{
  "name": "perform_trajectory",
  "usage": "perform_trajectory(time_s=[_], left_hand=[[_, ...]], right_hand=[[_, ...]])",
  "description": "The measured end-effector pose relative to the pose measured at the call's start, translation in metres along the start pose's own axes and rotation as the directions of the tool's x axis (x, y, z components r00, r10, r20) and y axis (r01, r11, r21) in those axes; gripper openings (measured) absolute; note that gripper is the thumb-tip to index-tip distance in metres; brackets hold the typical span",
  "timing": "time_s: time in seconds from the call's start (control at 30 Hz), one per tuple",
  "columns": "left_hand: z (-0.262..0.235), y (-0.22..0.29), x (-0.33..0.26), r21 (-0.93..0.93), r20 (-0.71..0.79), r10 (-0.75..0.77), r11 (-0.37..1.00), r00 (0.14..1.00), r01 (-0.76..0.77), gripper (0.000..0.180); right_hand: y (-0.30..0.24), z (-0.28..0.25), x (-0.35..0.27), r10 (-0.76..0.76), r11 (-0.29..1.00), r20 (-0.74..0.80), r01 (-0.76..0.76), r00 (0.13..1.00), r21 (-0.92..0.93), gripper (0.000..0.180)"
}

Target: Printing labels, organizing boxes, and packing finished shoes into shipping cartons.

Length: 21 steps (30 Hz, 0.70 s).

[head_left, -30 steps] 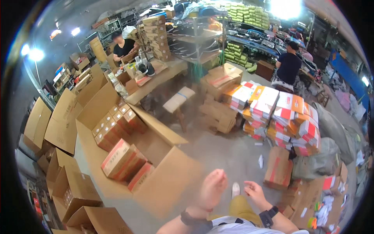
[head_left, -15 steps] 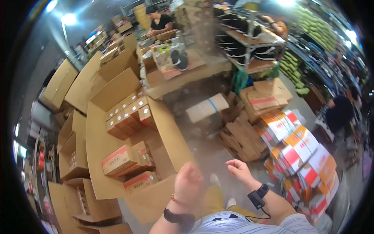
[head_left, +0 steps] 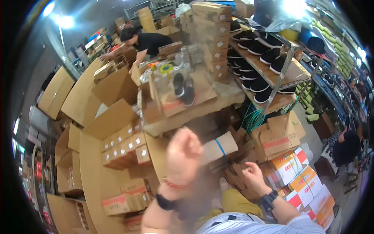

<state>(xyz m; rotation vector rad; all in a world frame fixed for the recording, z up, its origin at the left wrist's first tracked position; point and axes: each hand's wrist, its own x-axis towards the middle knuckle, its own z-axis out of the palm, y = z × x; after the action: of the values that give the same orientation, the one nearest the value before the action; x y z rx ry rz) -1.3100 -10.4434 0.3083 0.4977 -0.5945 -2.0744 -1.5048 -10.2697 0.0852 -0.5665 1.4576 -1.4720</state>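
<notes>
My left hand (head_left: 184,152) is raised in front of the packing table's near edge, its fingers curled and smeared by motion. Whether anything is in it I cannot make out. Lower and to the right, my right hand (head_left: 254,177) holds nothing, its fingers half bent and apart. That hand is nearest to flattened brown cardboard (head_left: 237,175) on the floor. Between the hands and the table lies a cardboard bundle (head_left: 220,148) with a blue strap. On the table (head_left: 230,95), a pair of dark shoes (head_left: 184,89) rests on a cardboard piece beside rolls of tape (head_left: 166,69).
A large open carton (head_left: 91,179) with several shoe boxes (head_left: 122,144) stands at my left. Stacked orange and white flat boxes (head_left: 307,183) are at the right, below an open brown carton (head_left: 276,136). A rack (head_left: 286,74) carries black shoes. Across the table a person (head_left: 150,45) leans over boxes.
The view has shifted toward the table and shoe rack. My left hand has risen toward the table edge; my right hand is farther right. The person across the table now reaches out leftward.
</notes>
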Motion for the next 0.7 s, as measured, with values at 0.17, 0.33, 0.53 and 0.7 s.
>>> perform_trajectory(time_s=[0.17,0.33,0.53,0.7], left_hand=[[0.059,0.068,0.098,0.452,0.188,0.255,0.835,0.949,-0.314,0.020],[0.120,0.126,0.205,0.736,0.325,0.227,0.549,0.918,-0.396,0.015],[0.184,0.137,0.393,0.849,0.525,0.242,-0.077,0.816,-0.523,0.027],[0.196,0.140,0.577,0.602,0.798,0.104,-0.179,0.593,-0.779,0.037]], right_hand=[[-0.038,0.024,0.138,-0.016,0.999,0.047,0.014,0.999,0.041,0.043],[-0.106,0.051,0.253,-0.131,0.983,0.094,0.117,0.987,0.141,0.045],[-0.115,0.045,0.388,-0.341,0.935,-0.115,0.350,0.933,0.062,0.053],[-0.104,0.057,0.487,-0.392,0.918,-0.258,0.392,0.883,-0.053,0.067]])
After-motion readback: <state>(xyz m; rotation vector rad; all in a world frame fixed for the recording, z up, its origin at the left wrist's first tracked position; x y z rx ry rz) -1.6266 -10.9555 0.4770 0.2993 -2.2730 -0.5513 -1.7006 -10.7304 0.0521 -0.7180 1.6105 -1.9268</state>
